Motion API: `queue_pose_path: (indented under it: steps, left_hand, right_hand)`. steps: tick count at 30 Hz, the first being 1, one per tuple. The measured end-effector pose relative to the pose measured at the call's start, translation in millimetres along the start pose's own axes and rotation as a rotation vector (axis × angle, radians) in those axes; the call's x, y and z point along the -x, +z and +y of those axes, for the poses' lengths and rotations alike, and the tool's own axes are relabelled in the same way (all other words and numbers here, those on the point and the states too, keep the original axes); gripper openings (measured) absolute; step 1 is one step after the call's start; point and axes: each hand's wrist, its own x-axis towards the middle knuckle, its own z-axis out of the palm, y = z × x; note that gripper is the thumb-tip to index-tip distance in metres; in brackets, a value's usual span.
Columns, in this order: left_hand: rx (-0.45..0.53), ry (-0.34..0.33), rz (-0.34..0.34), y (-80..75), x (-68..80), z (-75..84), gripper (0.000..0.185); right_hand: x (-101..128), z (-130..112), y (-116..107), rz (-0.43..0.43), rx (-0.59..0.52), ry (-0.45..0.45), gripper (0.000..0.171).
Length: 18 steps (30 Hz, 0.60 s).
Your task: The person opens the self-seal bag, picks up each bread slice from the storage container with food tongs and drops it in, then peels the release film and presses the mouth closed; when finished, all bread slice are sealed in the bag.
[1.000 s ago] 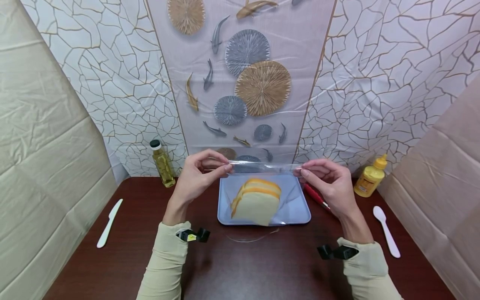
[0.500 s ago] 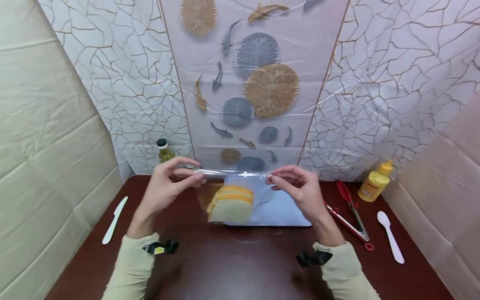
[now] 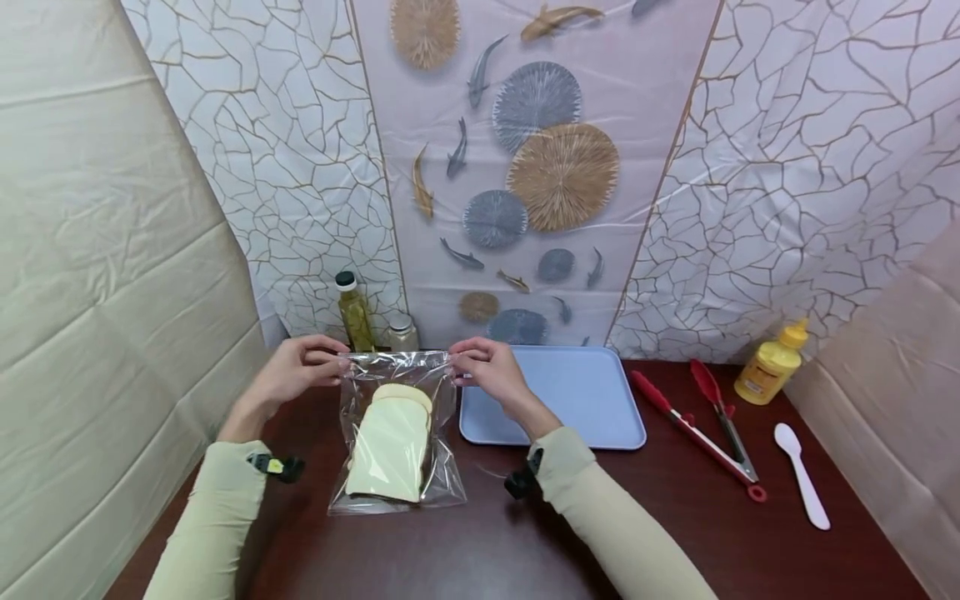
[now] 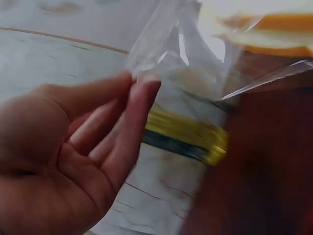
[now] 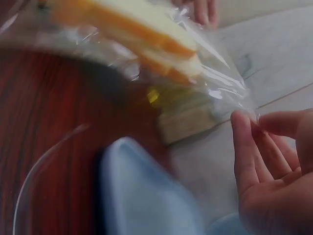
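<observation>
A clear plastic bag (image 3: 444, 475) hangs by its top edge between my two hands, with slices of bread (image 3: 390, 450) inside. My left hand (image 3: 300, 371) pinches the bag's upper left corner between thumb and fingertips. At the upper right corner my right hand (image 3: 491, 371) pinches the film the same way. The bread's orange-brown crust shows through the film in both wrist views. The bag is in front of the table's left half, just left of a pale blue tray (image 3: 573, 392), whose near left part lies beside my right wrist.
Behind the bag stand a tall bottle of yellow-green liquid (image 3: 356, 321) and a small lidded jar (image 3: 403, 335). To the right lie red-handled tongs (image 3: 708, 444) and a white spoon (image 3: 802, 475); a yellow squeeze bottle (image 3: 768, 371) stands near the wall.
Both hands have carried the bag of bread leftward from over the tray. The tray's bare surface and the tongs have come into view, while the white knife at left is now hidden.
</observation>
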Motion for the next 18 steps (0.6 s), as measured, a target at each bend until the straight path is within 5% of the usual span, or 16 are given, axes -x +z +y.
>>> queue_pose_path:
  steps: [6,10,18]
  left_hand:
    - [-0.194,-0.162,0.099,22.3,-30.1,-32.8,0.032]
    - [-0.257,-0.276,0.164,33.0,-39.0,-41.1,0.027]
    - [-0.292,-0.345,0.219,38.3,-40.1,-43.2,0.025]
  right_hand:
    - [-23,35,12,0.112,0.152,0.009,0.020]
    - [-27,47,19,0.131,0.366,0.009,0.019]
    - [-30,50,21,0.104,0.496,-0.023,0.023]
